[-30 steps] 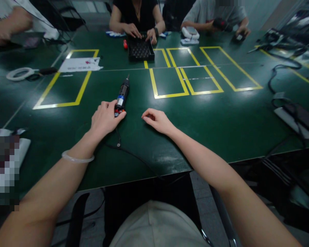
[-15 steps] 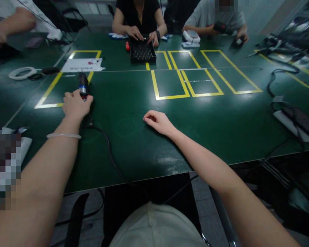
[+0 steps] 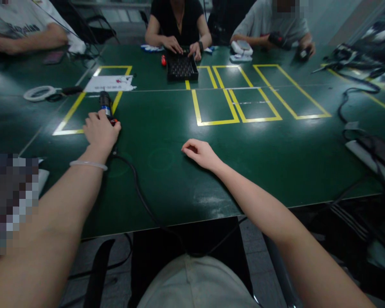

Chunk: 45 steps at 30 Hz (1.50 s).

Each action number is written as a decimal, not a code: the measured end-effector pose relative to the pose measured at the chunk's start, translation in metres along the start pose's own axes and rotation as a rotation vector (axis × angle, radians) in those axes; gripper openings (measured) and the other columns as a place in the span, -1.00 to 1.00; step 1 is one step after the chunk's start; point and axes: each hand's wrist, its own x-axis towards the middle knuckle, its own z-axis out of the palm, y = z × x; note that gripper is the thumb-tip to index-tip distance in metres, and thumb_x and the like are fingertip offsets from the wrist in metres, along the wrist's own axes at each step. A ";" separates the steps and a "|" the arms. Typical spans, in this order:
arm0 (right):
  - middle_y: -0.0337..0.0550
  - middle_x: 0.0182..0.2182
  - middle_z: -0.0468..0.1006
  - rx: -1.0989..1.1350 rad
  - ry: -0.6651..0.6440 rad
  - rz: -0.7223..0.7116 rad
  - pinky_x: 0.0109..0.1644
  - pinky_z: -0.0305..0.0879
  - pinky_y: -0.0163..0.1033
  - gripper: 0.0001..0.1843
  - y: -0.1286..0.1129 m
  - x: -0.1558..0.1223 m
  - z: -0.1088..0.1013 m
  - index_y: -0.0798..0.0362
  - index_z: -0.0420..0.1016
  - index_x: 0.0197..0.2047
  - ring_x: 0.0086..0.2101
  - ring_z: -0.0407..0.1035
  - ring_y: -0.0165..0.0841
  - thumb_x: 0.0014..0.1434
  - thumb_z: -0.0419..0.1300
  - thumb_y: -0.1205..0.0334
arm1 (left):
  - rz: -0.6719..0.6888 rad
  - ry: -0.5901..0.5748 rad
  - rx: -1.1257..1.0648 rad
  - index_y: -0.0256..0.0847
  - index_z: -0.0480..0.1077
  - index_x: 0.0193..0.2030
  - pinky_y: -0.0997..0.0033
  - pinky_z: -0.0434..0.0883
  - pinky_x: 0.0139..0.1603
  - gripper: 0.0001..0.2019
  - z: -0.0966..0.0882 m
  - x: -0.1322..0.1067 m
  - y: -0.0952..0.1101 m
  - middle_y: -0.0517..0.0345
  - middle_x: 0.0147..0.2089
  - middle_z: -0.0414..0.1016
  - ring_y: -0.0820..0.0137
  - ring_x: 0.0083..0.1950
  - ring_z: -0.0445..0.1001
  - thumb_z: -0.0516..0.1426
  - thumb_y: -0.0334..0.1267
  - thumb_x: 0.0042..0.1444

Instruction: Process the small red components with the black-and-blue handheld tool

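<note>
My left hand (image 3: 100, 131) is closed round the rear of a black electric screwdriver (image 3: 105, 104) with a blue band, lying on the green table (image 3: 269, 149) at the corner of a yellow taped rectangle (image 3: 71, 112). Its black cable (image 3: 137, 188) trails back across the table and over the near edge. My right hand (image 3: 201, 153) rests on the table to the right, fingers loosely curled with nothing in them. A pale bangle sits on my left wrist.
A white sheet (image 3: 109, 83) and a white ring with a cord (image 3: 38, 92) lie at the far left. A black tray (image 3: 181, 68) stands before a person across the table. More yellow taped boxes (image 3: 237, 102) mark the middle. Cables and devices (image 3: 368, 149) crowd the right edge.
My left hand carried the screwdriver from the table's middle out to the left and set it by the taped rectangle, dragging the cable along. My right hand stayed in place.
</note>
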 end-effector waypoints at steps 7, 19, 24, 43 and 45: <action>-0.20 -0.37 0.49 -0.011 -0.006 -0.008 -0.21 0.19 -0.28 -0.83 -0.002 -0.001 0.000 0.11 0.50 -0.27 -0.39 0.28 -0.42 0.28 0.12 0.24 | 0.038 0.012 -0.101 -0.36 0.34 0.26 0.07 0.23 0.13 -0.50 0.004 -0.002 -0.003 -0.13 0.29 0.19 0.15 0.09 0.21 0.09 -0.05 0.31; -0.20 -0.36 0.49 -0.039 -0.024 -0.002 -0.21 0.20 -0.28 -0.85 -0.003 -0.001 0.000 0.09 0.50 -0.26 -0.38 0.29 -0.41 0.28 0.13 0.25 | 0.034 0.001 -0.072 -0.41 0.30 0.28 -0.04 0.27 0.13 -0.41 0.004 -0.001 -0.005 -0.19 0.29 0.21 0.09 0.10 0.24 0.15 0.01 0.27; -0.20 -0.36 0.49 -0.053 -0.030 -0.013 -0.21 0.19 -0.28 -0.85 -0.002 0.000 -0.001 0.10 0.51 -0.25 -0.38 0.29 -0.41 0.29 0.13 0.26 | -0.010 -0.021 -0.043 -0.43 0.25 0.31 -0.04 0.28 0.11 -0.37 0.004 0.000 -0.004 -0.22 0.26 0.22 0.10 0.09 0.25 0.14 0.02 0.28; -0.18 -0.33 0.51 -0.079 -0.045 -0.014 -0.20 0.20 -0.28 -0.84 -0.002 0.000 -0.001 0.09 0.51 -0.23 -0.36 0.32 -0.40 0.30 0.12 0.25 | 0.075 0.012 0.005 -0.55 0.24 0.24 0.08 0.01 0.28 -0.50 0.003 0.000 -0.002 -0.19 0.23 0.30 0.16 0.15 0.21 0.08 -0.15 0.33; -0.18 -0.32 0.52 -0.082 -0.051 -0.011 -0.20 0.20 -0.28 -0.84 -0.002 0.000 -0.001 0.09 0.51 -0.23 -0.35 0.32 -0.40 0.30 0.12 0.25 | 0.077 0.028 0.045 -0.58 0.25 0.22 0.13 -0.01 0.28 -0.52 0.002 0.000 -0.001 -0.20 0.23 0.32 0.18 0.14 0.21 0.02 -0.17 0.35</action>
